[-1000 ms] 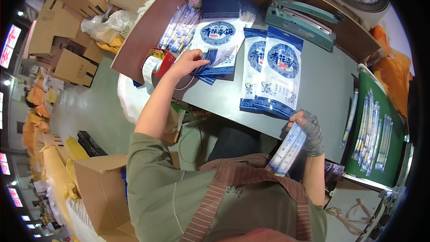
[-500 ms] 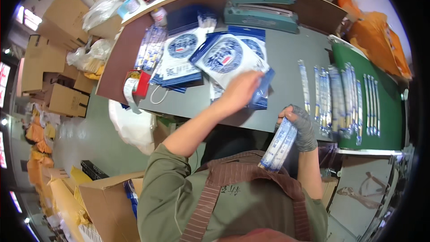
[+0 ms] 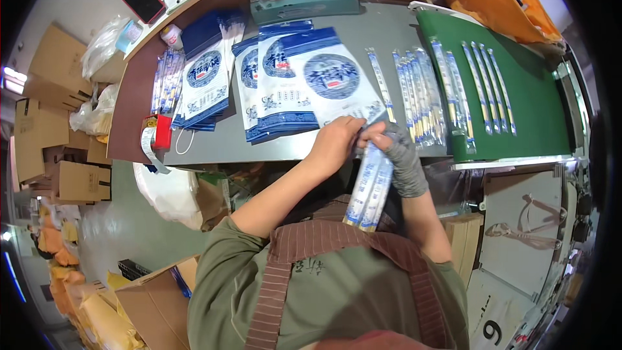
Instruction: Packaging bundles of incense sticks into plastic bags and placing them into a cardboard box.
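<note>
My bare left hand (image 3: 335, 144) pinches the lower edge of a white pouch (image 3: 332, 78) with a blue band and a round blue print. The pouch slants over other pouches of the same kind (image 3: 275, 71) on the grey table. Close beside it, my right hand (image 3: 396, 155), in a grey fingerless covering, is closed round a bundle of slim sticks in blue-and-white printed wrappers (image 3: 369, 191). The bundle hangs down toward my brown striped apron (image 3: 324, 236). My right fingertips are near the pouch's bottom corner; whether they touch it, I cannot tell.
Rows of wrapped sticks (image 3: 414, 100) lie to the right, several on a green mat (image 3: 518, 91). A teal sealing machine (image 3: 304, 3) stands at the back. To the left are more pouches (image 3: 206, 78), a red label dispenser (image 3: 159, 131) and cardboard boxes (image 3: 81, 180).
My left hand has drawn the pouch to the right and turned it, its bottom edge now toward me. My right hand has come beside the left with its bundle. The view has shifted right.
</note>
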A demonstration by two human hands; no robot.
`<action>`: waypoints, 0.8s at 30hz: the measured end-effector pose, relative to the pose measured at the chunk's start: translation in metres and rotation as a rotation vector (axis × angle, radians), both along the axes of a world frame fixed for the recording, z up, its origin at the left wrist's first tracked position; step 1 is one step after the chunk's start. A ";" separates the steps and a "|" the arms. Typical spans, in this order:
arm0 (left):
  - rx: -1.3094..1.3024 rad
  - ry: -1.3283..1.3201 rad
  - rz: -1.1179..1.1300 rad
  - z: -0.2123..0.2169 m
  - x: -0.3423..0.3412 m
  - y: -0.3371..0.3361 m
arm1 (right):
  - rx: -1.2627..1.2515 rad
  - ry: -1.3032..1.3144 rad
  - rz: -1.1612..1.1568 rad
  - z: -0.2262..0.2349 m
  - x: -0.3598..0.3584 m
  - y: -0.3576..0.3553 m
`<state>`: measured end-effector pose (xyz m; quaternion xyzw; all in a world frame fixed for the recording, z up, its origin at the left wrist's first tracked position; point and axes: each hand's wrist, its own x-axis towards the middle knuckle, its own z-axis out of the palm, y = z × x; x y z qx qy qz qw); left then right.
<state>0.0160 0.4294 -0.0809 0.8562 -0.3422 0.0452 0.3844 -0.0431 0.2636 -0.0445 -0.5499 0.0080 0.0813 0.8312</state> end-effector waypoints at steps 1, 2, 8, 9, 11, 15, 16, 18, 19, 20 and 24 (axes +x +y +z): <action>-0.211 0.098 -0.110 0.002 -0.004 -0.003 | -0.024 -0.020 0.023 -0.003 0.002 0.004; -0.279 0.464 -0.150 0.000 -0.001 0.000 | -0.017 -0.079 0.048 -0.002 0.005 0.010; -0.478 0.707 0.130 -0.021 -0.001 0.008 | -0.052 -0.116 -0.046 -0.057 0.028 0.026; -0.613 0.735 0.207 -0.026 -0.004 0.009 | -0.055 -0.116 -0.040 -0.056 0.027 0.024; -0.616 0.669 0.296 -0.031 -0.005 0.001 | -0.552 -0.120 -0.051 -0.047 0.022 0.021; -0.613 0.194 0.389 -0.014 -0.009 -0.004 | -0.996 -0.499 -0.445 -0.074 0.014 0.037; -0.493 -0.020 0.271 -0.004 -0.014 -0.001 | -0.997 -0.532 -0.441 -0.074 0.002 0.039; -0.320 -0.369 0.033 0.006 -0.045 0.019 | -0.924 -0.176 -0.149 -0.031 -0.034 0.039; -0.313 -0.425 -0.148 0.005 -0.059 0.029 | -0.828 0.164 0.123 -0.021 -0.051 0.036; -0.302 -0.430 -0.219 0.001 -0.074 0.035 | -0.678 0.072 0.123 -0.050 -0.075 0.025; -0.094 -0.193 -0.022 0.000 -0.089 0.062 | -0.131 0.209 0.113 -0.094 -0.115 0.010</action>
